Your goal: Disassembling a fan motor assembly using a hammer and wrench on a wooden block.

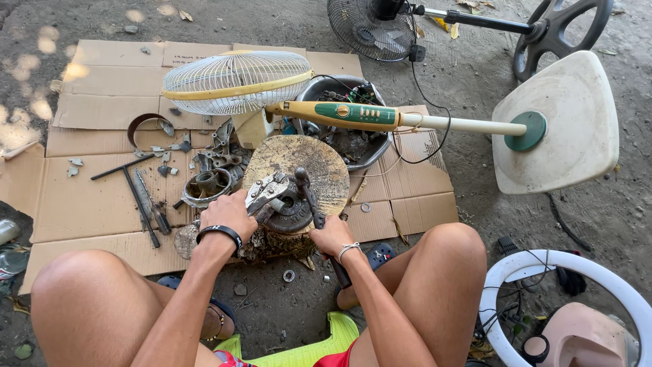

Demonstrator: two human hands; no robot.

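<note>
My left hand (231,215) grips a grey metal bracket piece (266,191) and holds it against a round dark motor part (291,212) on a wooden stump block (319,166). My right hand (331,236) is closed on the dark handle of a hammer-like tool (310,200), whose head rests over the motor part. A black band sits on my left wrist and a thin bracelet on my right.
A cream and green standing fan (353,115) lies across flattened cardboard (102,102), its base (564,122) at right. A metal bowl of parts (353,146), a T-handle wrench (132,187), scattered scrap, a second fan (370,27) and a white ring (543,265) surround me.
</note>
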